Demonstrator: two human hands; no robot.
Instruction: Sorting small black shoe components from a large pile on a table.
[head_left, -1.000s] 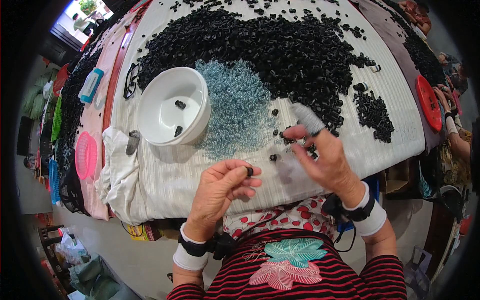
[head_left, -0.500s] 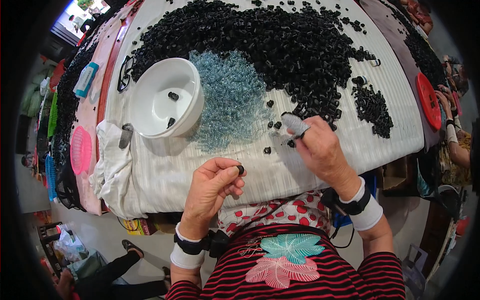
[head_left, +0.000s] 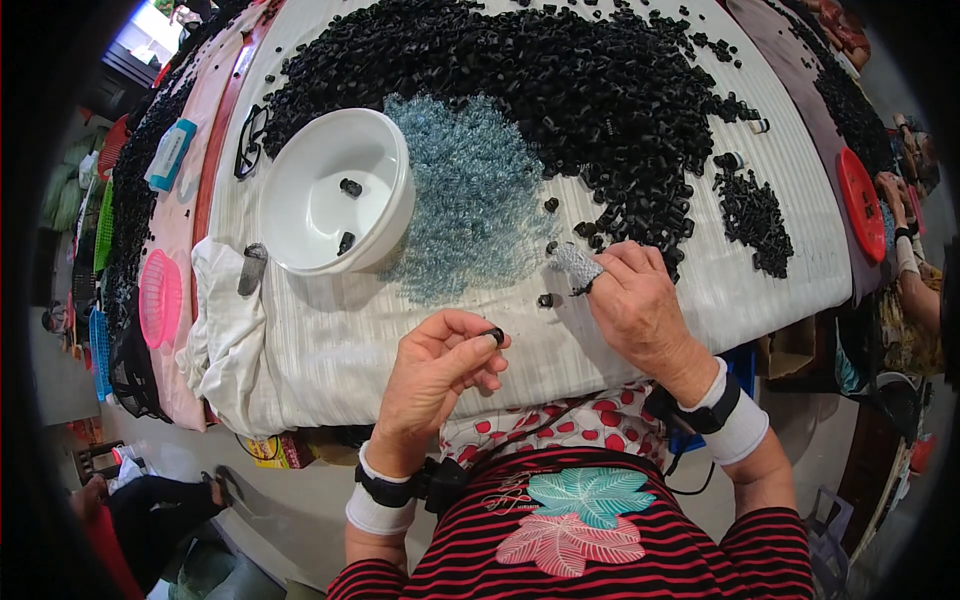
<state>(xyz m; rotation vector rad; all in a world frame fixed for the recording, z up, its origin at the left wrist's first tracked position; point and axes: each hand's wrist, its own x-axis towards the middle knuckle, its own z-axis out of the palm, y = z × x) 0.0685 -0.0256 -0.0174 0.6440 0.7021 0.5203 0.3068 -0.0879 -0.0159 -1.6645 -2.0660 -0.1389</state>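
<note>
Pinching black ring (head_left: 494,335) — left grip (head_left: 440,370)

Left hand (head_left: 440,365) raised over the near table edge, thumb and fingertips pinched on a small black ring (head_left: 494,336).

Right hand (head_left: 635,300) palm-down on the white ribbed cloth (head_left: 330,340); its forefinger wears a grey knitted finger cot (head_left: 577,266), tip near a loose black piece (head_left: 545,300), contact hard to judge.

Big heap of black parts (head_left: 560,80) across the far cloth. Pale blue pile of springs (head_left: 470,200), probably wire, lies between that heap and a white bowl (head_left: 375,165). Two black pieces sit inside the bowl.

Red plate (head_left: 860,205) at the right rim, pink basket (head_left: 160,300) at the left.
</note>
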